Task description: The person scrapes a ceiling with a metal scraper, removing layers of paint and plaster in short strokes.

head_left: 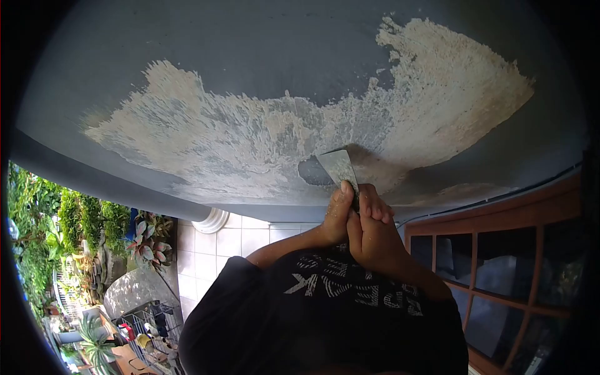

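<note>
A scraper with a broad flat metal blade [339,167] is held in both my hands, its wide edge against a grey painted surface [269,44]. My left hand [337,211] grips it from the left, thumb pressed along the lower part of the blade. From the right, my right hand [375,215] closes around the handle, its fingers curled; most of the handle is hidden. Pale specks stick to both hands. A large rough whitish patch [250,131] spreads across the surface, with a smooth darker grey spot [314,171] just left of the blade.
A wood-framed glass window [500,275] stands at the right. Left and below are a white round moulding [214,221], pale floor tiles [240,240], green plants [87,219] and a wire rack [156,334] holding assorted items.
</note>
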